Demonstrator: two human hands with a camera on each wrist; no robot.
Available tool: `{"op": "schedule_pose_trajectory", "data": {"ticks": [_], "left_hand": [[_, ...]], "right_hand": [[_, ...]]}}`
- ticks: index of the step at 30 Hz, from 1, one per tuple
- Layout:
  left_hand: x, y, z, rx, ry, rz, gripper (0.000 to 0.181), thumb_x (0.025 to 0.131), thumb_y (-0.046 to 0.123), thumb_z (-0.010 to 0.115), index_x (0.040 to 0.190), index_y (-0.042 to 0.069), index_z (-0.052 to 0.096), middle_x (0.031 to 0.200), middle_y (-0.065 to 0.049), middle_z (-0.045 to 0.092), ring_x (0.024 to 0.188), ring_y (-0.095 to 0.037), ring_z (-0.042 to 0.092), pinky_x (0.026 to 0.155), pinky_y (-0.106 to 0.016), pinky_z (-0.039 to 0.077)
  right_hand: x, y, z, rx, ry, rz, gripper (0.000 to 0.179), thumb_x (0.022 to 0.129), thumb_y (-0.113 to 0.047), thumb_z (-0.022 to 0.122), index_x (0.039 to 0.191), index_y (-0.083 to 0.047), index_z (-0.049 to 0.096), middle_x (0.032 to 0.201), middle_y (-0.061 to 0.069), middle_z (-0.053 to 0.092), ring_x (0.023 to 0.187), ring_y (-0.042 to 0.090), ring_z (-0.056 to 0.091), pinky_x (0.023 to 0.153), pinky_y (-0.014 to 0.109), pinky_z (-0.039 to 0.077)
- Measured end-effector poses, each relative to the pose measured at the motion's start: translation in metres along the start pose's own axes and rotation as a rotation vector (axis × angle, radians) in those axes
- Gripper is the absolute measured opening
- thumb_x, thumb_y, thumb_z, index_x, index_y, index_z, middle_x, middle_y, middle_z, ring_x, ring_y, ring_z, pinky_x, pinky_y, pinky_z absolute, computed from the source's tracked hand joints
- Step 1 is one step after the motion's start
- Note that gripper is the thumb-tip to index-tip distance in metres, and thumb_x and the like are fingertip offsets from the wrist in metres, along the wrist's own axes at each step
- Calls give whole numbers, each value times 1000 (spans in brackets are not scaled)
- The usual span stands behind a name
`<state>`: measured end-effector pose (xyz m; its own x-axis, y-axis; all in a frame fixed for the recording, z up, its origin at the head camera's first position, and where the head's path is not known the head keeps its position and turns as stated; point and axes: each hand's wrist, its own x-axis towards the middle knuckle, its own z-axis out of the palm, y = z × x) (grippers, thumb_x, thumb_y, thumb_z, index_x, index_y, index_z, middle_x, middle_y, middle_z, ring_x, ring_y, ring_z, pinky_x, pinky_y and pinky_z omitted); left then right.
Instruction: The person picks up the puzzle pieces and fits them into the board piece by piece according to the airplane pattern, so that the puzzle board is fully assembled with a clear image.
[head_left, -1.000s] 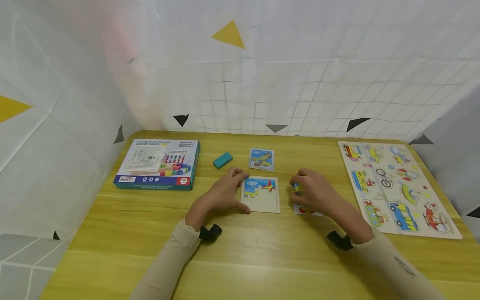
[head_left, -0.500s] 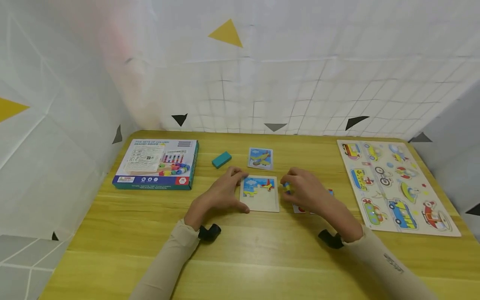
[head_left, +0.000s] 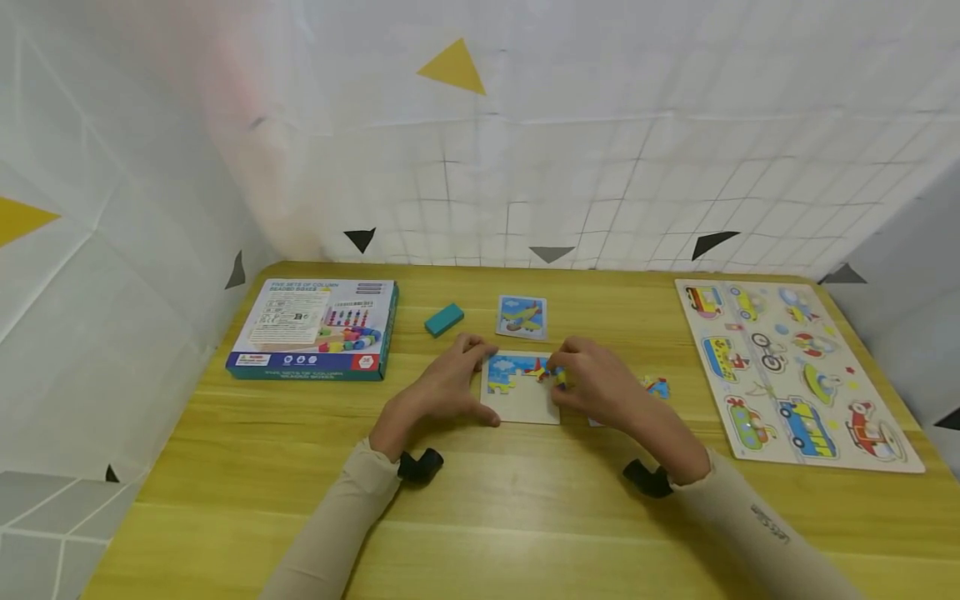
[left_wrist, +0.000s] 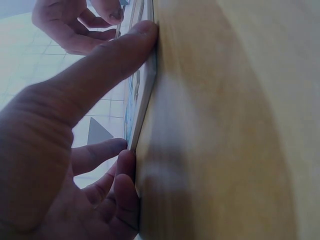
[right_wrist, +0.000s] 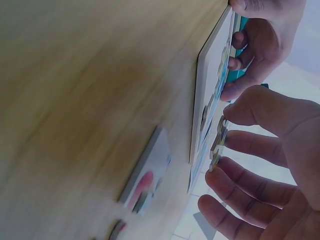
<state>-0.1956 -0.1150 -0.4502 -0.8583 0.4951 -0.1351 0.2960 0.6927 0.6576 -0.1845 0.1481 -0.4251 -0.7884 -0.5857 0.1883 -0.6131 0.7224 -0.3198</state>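
Observation:
A square jigsaw board (head_left: 525, 408) lies on the table, with joined pieces showing sky and part of a plane along its upper side. My left hand (head_left: 442, 383) holds it at the left, thumb by the near corner and fingers by the far corner. My right hand (head_left: 603, 385) pinches a puzzle piece (right_wrist: 218, 137) between thumb and fingertips, just over the board's right edge. In the right wrist view the piece is seen edge-on, apart from the board. Beneath the right hand a small light tile with a red patch (right_wrist: 145, 177) is mostly hidden in the head view.
Loose puzzle pieces (head_left: 656, 387) lie right of the right hand. Behind the board are a plane picture tile (head_left: 522, 317) and a teal block (head_left: 445, 320). A boxed bead toy (head_left: 315, 329) stands at left. A large vehicle peg puzzle (head_left: 802, 375) lies at right.
My right hand has moved left with the puzzle piece, from beside the board to its right edge, uncovering loose pieces at right. The left hand has stayed on the board.

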Motion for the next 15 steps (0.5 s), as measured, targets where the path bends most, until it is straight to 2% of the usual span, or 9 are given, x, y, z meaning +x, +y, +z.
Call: {"op": "schedule_pose_trajectory", "data": {"ticks": [15], "left_hand": [[0, -1, 0, 3, -2, -3, 105, 65, 45, 94, 152, 18, 43, 146, -1, 34, 116, -16, 48, 104, -38, 41]], "right_hand": [[8, -12, 8, 7, 8, -31, 24, 75, -13, 82, 98, -5, 76, 94, 7, 61, 75, 17, 54, 63, 32, 47]]}}
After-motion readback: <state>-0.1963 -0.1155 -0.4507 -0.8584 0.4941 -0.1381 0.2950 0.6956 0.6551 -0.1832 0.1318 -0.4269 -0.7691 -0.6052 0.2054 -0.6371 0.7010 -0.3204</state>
